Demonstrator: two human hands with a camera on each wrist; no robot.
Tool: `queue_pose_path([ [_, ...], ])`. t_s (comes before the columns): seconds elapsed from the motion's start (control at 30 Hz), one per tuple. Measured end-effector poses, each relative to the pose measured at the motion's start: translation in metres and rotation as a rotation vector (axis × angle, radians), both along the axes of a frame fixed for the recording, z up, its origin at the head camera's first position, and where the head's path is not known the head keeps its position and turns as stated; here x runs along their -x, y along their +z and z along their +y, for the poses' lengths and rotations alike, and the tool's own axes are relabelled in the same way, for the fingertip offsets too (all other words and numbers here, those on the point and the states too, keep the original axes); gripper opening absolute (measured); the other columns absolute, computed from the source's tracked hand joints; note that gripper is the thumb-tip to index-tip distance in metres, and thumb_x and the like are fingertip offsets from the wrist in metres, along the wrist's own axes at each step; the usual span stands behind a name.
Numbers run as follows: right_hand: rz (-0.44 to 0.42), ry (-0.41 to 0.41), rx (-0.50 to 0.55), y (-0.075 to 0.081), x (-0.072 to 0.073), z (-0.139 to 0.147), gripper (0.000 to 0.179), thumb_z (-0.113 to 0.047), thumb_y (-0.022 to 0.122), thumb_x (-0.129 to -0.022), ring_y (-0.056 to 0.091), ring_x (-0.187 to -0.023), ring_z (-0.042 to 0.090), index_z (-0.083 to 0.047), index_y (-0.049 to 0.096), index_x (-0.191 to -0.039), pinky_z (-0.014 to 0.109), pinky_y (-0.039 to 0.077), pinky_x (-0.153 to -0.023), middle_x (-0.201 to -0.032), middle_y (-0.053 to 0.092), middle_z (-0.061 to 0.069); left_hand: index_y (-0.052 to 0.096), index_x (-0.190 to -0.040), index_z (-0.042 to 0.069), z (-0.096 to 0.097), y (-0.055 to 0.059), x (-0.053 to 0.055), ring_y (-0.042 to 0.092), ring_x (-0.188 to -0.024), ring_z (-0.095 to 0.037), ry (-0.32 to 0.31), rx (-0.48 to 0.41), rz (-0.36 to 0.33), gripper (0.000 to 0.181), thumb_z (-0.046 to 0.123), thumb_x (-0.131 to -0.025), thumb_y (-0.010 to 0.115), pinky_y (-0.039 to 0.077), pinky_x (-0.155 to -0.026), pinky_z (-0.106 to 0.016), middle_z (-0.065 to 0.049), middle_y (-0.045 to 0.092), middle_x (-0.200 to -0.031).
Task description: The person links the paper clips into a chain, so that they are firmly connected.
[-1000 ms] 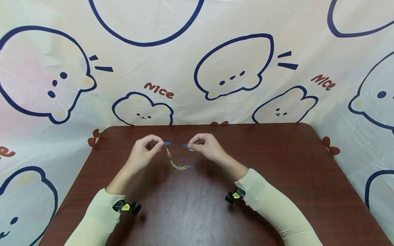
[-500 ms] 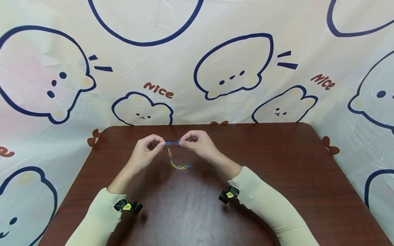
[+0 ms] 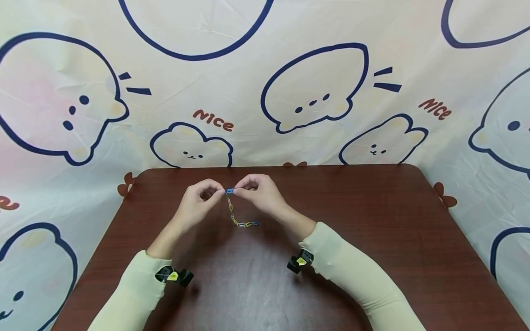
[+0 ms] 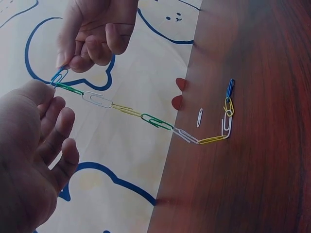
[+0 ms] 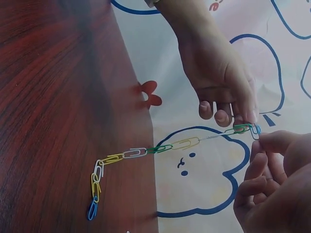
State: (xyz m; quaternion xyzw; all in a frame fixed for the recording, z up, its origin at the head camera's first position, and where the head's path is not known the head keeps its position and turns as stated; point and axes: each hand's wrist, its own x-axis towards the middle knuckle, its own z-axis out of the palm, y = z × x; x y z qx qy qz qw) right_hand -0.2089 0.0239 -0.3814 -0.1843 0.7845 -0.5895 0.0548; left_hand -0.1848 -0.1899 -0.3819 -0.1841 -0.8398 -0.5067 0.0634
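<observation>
My left hand (image 3: 198, 198) pinches a blue paper clip between thumb and forefinger. From that clip hangs a chain of paper clips (image 4: 126, 110) in green, white and yellow, its lower part bending along the tabletop to a blue end clip (image 4: 230, 89). Just to the right, my right hand (image 3: 262, 195) pinches another blue paper clip (image 4: 60, 74) with its thumb and forefinger. The two blue clips overlap between the fingertips in the head view, and the fingers partly cover them. Whether they are hooked together I cannot tell.
One loose white paper clip (image 4: 199, 117) lies on the brown wooden table (image 3: 352, 207), beside the chain. Behind the table hangs a pale cloth (image 3: 248, 92) printed with cartoon outlines. A small black camera (image 3: 181, 277) is strapped on the left wrist.
My right hand has moved left with its blue clip, up to the blue clip in my left hand. The left hand has shifted only slightly right. The chain's lower end stays on the table.
</observation>
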Motion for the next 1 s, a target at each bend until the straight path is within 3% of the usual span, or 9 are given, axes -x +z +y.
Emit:
queue_pose_path([
  [0.23,-0.011,-0.030,-0.016,0.003,-0.003,-0.003,0.007,-0.015,0.076,-0.092,0.061,-0.071,0.014,-0.008,0.076,-0.091,0.024,0.048,-0.065,-0.082,0.071,0.000,0.069,-0.100,0.002,-0.005,-0.015,0.009,0.055,-0.072,-0.019,-0.019,-0.022,0.038,0.006,0.007,-0.097,0.070,0.047,-0.062,-0.024,-0.009,0.066,-0.088],
  [0.4,-0.027,-0.067,-0.022,0.003,-0.004,-0.004,0.005,-0.012,0.076,-0.091,0.059,-0.069,0.012,-0.008,0.076,-0.088,0.023,0.046,-0.062,-0.079,0.070,0.000,0.069,-0.098,0.000,-0.002,-0.016,0.009,0.055,-0.071,-0.016,-0.032,-0.028,0.080,0.004,0.003,-0.097,0.069,0.047,-0.061,-0.027,-0.007,0.064,-0.085],
  [0.67,-0.016,-0.083,-0.014,0.004,-0.004,-0.004,0.005,-0.012,0.076,-0.090,0.058,-0.069,0.014,-0.007,0.077,-0.088,0.024,0.046,-0.061,-0.081,0.070,0.001,0.068,-0.096,-0.002,0.000,-0.016,0.008,0.053,-0.071,-0.013,-0.004,-0.008,0.122,0.002,0.000,-0.095,0.069,0.046,-0.061,-0.025,-0.008,0.064,-0.087],
  [0.77,-0.015,-0.097,-0.031,0.003,-0.003,-0.003,0.005,-0.012,0.077,-0.090,0.059,-0.071,0.015,-0.008,0.076,-0.088,0.025,0.047,-0.061,-0.082,0.070,0.000,0.066,-0.096,-0.007,0.001,-0.012,0.005,0.053,-0.070,-0.012,0.006,-0.010,0.129,0.005,-0.003,-0.095,0.067,0.046,-0.060,-0.023,-0.012,0.064,-0.087],
  [1.0,-0.021,-0.079,-0.066,0.002,-0.001,0.001,0.006,-0.015,0.076,-0.093,0.061,-0.074,0.016,-0.009,0.077,-0.095,0.025,0.049,-0.065,-0.084,0.072,0.001,0.067,-0.097,-0.008,0.005,0.015,-0.012,0.052,-0.069,-0.010,0.024,-0.017,0.128,0.004,-0.008,-0.093,0.066,0.046,-0.061,-0.022,-0.014,0.064,-0.085],
])
